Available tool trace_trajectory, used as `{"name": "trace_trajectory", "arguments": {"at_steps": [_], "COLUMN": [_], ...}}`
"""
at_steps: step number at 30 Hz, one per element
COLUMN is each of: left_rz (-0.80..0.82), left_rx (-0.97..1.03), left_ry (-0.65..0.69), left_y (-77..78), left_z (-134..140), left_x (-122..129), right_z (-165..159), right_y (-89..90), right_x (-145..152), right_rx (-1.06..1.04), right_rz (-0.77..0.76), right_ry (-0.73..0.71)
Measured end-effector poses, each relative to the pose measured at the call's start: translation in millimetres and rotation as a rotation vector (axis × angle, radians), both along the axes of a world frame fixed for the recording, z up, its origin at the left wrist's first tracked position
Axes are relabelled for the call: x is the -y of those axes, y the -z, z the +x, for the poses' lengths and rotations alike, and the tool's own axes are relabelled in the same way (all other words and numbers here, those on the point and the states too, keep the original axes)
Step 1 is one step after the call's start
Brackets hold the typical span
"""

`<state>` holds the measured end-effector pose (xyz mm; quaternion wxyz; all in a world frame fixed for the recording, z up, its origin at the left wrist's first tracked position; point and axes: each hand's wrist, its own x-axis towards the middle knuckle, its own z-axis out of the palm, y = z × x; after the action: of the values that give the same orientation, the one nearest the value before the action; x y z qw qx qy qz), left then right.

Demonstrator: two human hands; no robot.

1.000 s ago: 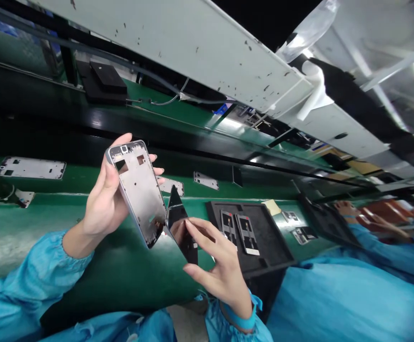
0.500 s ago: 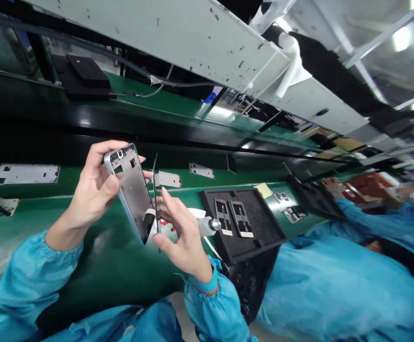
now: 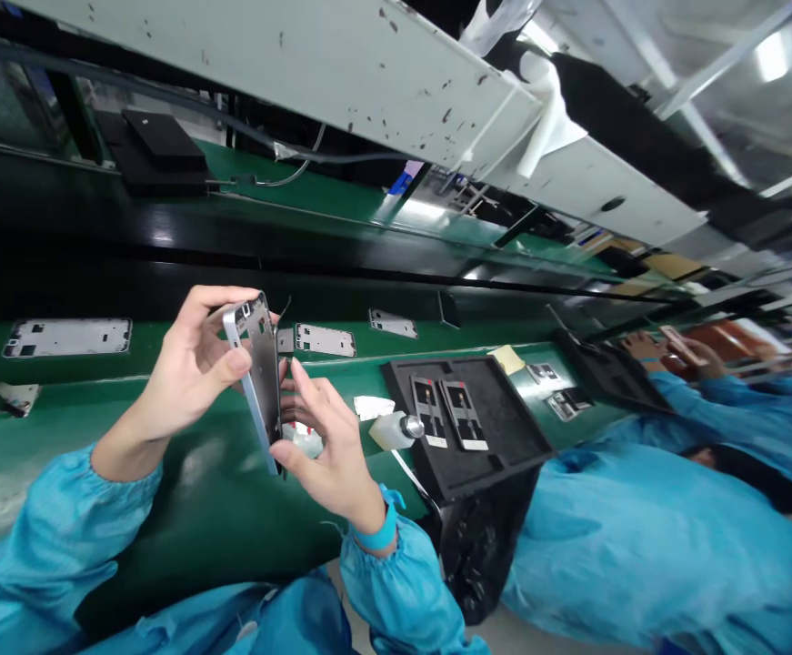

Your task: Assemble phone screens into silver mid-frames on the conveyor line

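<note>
Silver-blue metal rims the phone frame (image 3: 254, 391) that your head camera shows in your left hand (image 3: 187, 373); your thumb presses its left edge, your fingers wrap behind it, and you grip it tilted above the green bench (image 3: 211, 523); your right hand (image 3: 327, 446) is curved around the thin dark panel (image 3: 278, 387), thumb near the lower end, and the panel stands nearly edge-on along the frame's right side; from this angle you cannot tell whether the two touch along their whole length.

Just beyond your right hand lies a pale bottle (image 3: 390, 431) with a silver cap, a white paper (image 3: 374, 407) near it; to its right sits a black tray (image 3: 505, 409), holding two phone parts (image 3: 464, 416) side by side; farther back lie a left plate (image 3: 72, 337), a middle plate (image 3: 327, 340) and a right plate (image 3: 394, 324), all flat and greyish; a yellow sheet (image 3: 506, 358) lies at the tray's far corner; well off to your right, a co-worker's hand (image 3: 641, 347) shows.
</note>
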<state>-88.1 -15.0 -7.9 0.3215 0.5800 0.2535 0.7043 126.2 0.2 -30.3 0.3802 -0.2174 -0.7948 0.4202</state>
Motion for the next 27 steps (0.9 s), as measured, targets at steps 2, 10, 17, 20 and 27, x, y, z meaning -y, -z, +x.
{"name": "trace_trajectory", "arguments": {"at_steps": [2,10,17,20,27], "left_rz": [-0.010,-0.195,-0.351,-0.436,-0.556], "left_rx": [-0.011,-0.027,0.158,0.356,0.263], "left_ry": [-0.051,-0.211,-0.027,-0.037,0.227], "left_y": [-1.0,-2.6,4.0,5.9,-2.1], "left_z": [1.9,0.4,20.6,34.3,51.9], "left_x": [0.1,-2.0,-2.5,-5.8,5.1], "right_z": [-8.3,-19.5,-31.0,-31.5,-18.2], "right_y": [6.3,20.5,41.9,47.7,2.6], "right_x": [1.5,-4.9,-17.7,-14.9,-19.0], "right_rx": [-0.057,-0.113,-0.007,0.097,-0.112], "right_rz": [-0.044,-0.074,0.095,0.127,-0.344], "right_ry": [0.020,0.045,0.102,0.141,0.211]}}
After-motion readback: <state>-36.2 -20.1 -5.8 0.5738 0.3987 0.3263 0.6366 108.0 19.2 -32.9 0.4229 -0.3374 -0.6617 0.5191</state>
